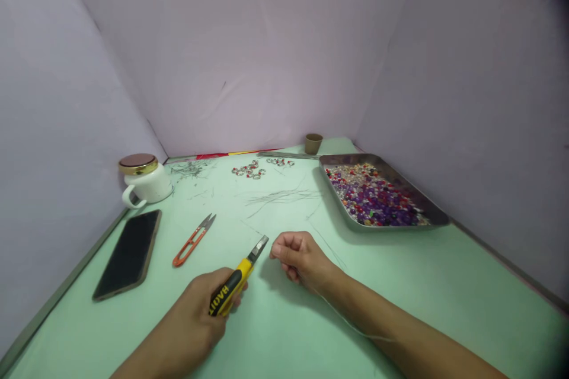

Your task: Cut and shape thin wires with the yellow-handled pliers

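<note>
My left hand (200,314) is wrapped round a pair of yellow-and-black pliers (240,275), whose metal jaws point up and to the right. Just right of the jaws, my right hand (300,257) is closed in a pinch. A thin pale wire (355,328) comes out from under that hand and trails along the forearm. What lies between the fingertips is too small to see. Loose thin wires (284,195) are spread on the green table beyond both hands. Orange-handled thread snips (194,241) lie to the left of the pliers.
A metal tray (347,213) of mixed beads stands at the right. Small beaded rings (249,170) and wire scraps (191,169) lie at the back, near a small brown cup (313,143). At the left are a white lidded mug (149,183) and a phone (128,254). Pale walls enclose the table.
</note>
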A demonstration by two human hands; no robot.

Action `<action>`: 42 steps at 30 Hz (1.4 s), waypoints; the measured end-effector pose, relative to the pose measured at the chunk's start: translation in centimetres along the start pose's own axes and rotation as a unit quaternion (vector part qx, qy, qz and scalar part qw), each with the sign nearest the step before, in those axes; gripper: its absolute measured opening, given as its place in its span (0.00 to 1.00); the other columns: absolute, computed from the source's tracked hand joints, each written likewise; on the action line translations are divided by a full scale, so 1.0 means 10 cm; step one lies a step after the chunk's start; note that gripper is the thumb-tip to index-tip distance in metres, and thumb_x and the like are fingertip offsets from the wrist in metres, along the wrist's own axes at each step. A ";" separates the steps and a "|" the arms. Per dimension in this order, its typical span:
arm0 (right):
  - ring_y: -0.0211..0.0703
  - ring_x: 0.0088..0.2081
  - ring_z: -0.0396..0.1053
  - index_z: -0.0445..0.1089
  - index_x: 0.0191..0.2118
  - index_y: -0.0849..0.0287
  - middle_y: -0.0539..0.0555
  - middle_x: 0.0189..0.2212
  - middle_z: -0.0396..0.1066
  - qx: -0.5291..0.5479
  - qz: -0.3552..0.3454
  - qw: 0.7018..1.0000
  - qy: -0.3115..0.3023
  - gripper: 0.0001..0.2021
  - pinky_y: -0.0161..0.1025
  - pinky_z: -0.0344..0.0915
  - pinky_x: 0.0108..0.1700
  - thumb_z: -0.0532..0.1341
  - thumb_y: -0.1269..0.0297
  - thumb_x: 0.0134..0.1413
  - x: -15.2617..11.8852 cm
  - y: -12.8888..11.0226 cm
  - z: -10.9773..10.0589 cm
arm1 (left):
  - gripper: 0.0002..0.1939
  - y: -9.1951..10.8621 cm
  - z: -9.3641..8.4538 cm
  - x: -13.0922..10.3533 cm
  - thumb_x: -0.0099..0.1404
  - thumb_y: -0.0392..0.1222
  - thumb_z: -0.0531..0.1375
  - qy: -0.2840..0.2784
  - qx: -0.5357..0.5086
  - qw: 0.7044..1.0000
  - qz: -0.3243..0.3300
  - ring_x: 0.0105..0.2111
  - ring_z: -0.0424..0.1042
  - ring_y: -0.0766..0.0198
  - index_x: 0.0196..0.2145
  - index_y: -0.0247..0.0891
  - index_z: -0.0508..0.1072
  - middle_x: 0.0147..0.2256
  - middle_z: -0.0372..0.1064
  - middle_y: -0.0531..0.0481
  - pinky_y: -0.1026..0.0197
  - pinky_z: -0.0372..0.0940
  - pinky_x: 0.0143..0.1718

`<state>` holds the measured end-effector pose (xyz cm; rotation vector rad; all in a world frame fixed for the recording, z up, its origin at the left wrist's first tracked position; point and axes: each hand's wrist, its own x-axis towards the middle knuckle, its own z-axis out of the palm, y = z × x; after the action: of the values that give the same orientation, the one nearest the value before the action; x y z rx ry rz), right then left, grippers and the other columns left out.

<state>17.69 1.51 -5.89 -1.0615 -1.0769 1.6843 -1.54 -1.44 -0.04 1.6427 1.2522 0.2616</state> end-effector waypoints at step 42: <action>0.30 0.14 0.58 0.67 0.26 0.64 0.48 0.15 0.63 0.025 -0.017 0.999 -0.032 0.15 0.29 0.54 0.15 0.59 0.54 0.45 -0.01 -0.01 -0.01 | 0.12 -0.04 -0.11 -0.04 0.41 0.26 0.45 0.017 0.068 0.997 0.022 0.25 0.54 0.68 0.24 0.38 0.58 0.23 0.53 0.57 0.66 0.50 0.25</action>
<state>17.86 1.43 -5.81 -0.9592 -1.0827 1.7197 -2.68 -1.11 0.32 1.7897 1.2840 0.2367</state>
